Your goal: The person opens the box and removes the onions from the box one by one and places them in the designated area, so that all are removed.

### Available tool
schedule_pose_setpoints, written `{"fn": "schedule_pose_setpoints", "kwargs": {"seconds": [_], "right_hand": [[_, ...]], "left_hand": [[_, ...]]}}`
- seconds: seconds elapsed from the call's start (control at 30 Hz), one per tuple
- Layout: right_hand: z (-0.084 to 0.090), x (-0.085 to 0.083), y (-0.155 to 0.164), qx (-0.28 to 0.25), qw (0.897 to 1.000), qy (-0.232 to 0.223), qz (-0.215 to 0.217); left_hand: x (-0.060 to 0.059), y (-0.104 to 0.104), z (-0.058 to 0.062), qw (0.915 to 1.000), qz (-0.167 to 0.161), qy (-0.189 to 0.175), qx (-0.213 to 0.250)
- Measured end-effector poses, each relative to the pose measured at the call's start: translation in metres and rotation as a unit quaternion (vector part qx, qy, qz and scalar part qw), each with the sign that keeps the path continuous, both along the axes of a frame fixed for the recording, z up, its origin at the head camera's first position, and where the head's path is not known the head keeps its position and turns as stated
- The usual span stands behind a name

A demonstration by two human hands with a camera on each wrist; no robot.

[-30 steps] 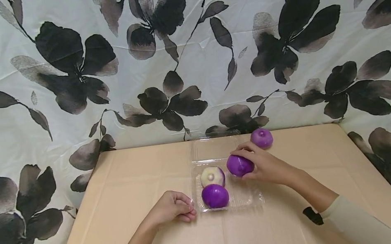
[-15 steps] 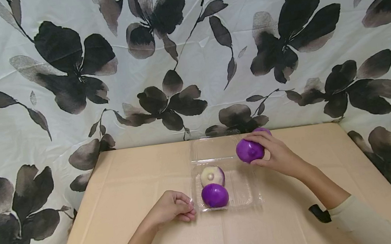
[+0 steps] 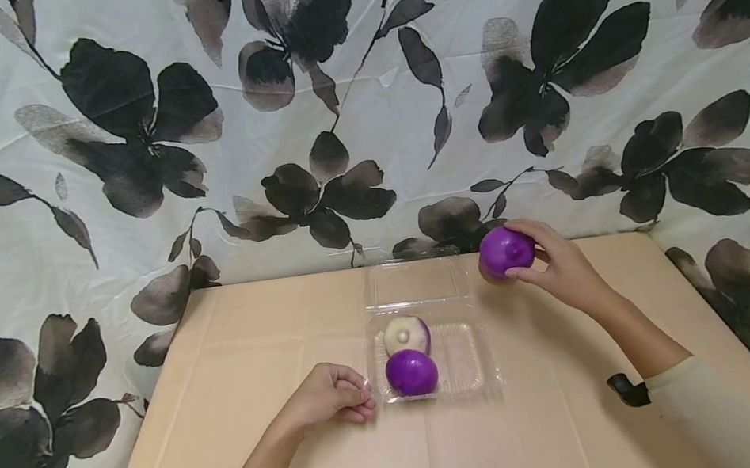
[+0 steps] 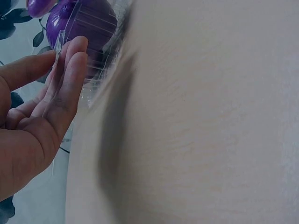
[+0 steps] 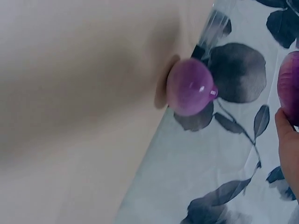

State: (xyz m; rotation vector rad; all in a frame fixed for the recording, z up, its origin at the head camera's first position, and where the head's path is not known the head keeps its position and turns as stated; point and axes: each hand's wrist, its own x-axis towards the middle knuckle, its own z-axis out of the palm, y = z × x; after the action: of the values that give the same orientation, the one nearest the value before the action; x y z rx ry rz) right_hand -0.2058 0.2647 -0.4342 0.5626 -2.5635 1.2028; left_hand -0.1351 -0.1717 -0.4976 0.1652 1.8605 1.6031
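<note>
1. Looks like a makeshift tabletop filming spot; can't tell whether in a home or a studio.
2. Has a wrinkled white cloth (image 3: 208,169) with black-grey flowers (image 3: 110,87) across the far side and down left and right, hiding whatever lies behind.
3. Uses a tan tabletop (image 3: 492,449), cardboard-like, faintly creased.
4. Shows small black devices (image 3: 629,390) beside both sleeve cuffs (image 3: 677,383), fits recording.
5. Carries a clear clamshell box (image 3: 459,350) and purple onion-like rounds (image 3: 412,373), ordinary grocery look.

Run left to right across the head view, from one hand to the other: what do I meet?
Left hand → clear container → held onion → right hand.
</note>
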Motion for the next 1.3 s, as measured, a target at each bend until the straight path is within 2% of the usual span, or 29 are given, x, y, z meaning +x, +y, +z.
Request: {"fn": "schedule_pose_setpoints", "kwargs": {"seconds": [0.37, 0.63, 0.8, 1.07, 1.3], "right_hand": [[-0.009, -0.020, 0.033, -0.048, 0.995, -0.063, -0.062], [-0.020, -0.030, 0.056, -0.048, 0.987, -0.105, -0.113], [-0.026, -0.036, 0.064, -0.052, 0.983, -0.122, -0.127], [-0.042, -0.044, 0.076, -0.018, 0.978, -0.135, -0.160], [-0.061, -0.053, 0.085, 0.009, 0.967, -0.178, -0.183]], "left_hand": [[0.000, 0.000, 0.003, 1.0000, -0.002, 0.001, 0.000], [0.000, 0.000, 0.004, 1.0000, -0.002, -0.001, -0.002], [0.000, 0.000, 0.003, 1.0000, 0.001, -0.005, -0.001], [0.000, 0.000, 0.003, 1.0000, 0.000, -0.004, 0.001], [-0.001, 0.000, 0.004, 0.9999, -0.003, -0.008, 0.008]]}}
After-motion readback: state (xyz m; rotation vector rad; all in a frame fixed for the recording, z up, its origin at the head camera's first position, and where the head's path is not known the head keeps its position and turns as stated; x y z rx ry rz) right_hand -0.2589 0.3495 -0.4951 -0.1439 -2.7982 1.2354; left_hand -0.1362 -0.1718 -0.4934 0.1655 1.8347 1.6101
